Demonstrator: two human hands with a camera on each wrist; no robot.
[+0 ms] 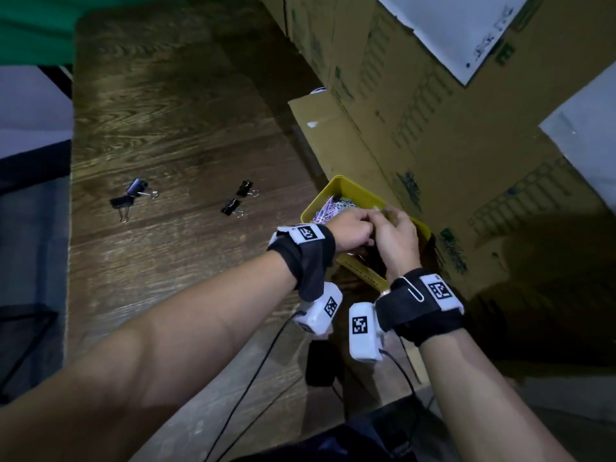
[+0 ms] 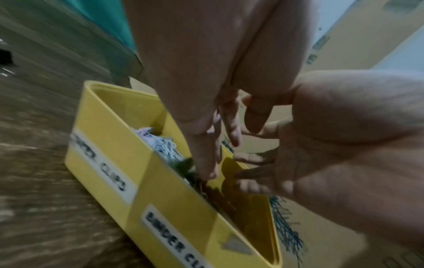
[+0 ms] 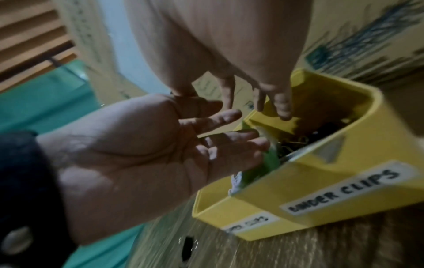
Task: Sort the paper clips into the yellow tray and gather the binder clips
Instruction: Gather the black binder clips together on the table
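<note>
The yellow tray (image 1: pixel 340 180) stands at the table's right edge, against cardboard. Its far part, labelled for paper clips, holds a heap of pale paper clips (image 1: pixel 333 206); the near part, labelled BINDER CLIPS (image 3: pixel 341 190), holds dark clips (image 3: pixel 321 134). My left hand (image 1: pixel 368 216) and right hand (image 1: pixel 395 225) hover together over the tray. Seen from the wrists, the left hand (image 3: pixel 229 130) shows a flat palm with straight fingers. The right hand (image 2: pixel 252 163) is spread and holds nothing. Two black binder clips (image 1: pixel 238 198) lie mid-table and two more (image 1: pixel 130 196) further left.
Tall cardboard boxes (image 1: pixel 433 128) wall off the right side just behind the tray. A silver paper clip (image 1: pixel 413 288) is hooked on my right wrist strap. The table's left edge (image 1: pixel 70 228) drops to a dark floor. Green cloth (image 1: pixel 33 28) lies at the far left.
</note>
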